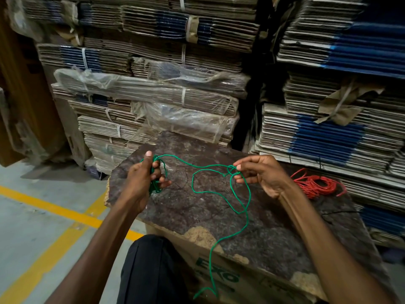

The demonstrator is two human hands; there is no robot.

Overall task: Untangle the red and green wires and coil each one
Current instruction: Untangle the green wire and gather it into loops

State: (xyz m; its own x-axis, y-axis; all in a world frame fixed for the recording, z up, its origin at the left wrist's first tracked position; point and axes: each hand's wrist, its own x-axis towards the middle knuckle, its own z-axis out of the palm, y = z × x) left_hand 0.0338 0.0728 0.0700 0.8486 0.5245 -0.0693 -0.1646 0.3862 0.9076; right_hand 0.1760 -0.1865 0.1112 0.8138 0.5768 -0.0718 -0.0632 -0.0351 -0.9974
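Note:
My left hand (145, 178) grips a small bundle of green wire loops above the left part of a worn dark board (219, 216). From that bundle the green wire (243, 207) runs right to my right hand (260, 174), which pinches a knotted crossing of it between thumb and fingers. Below that hand the wire hangs in loose loops and trails over the board's front edge, down past a cardboard box. The red wire (315, 183) lies apart in a coil on the board's right side, behind my right wrist.
The board lies on a cardboard box (221, 275) with green print. Tall stacks of flattened cartons (153, 88) fill the back and right. Grey floor with yellow lines (54, 207) is at the left. A dark-clothed knee (151, 268) is below.

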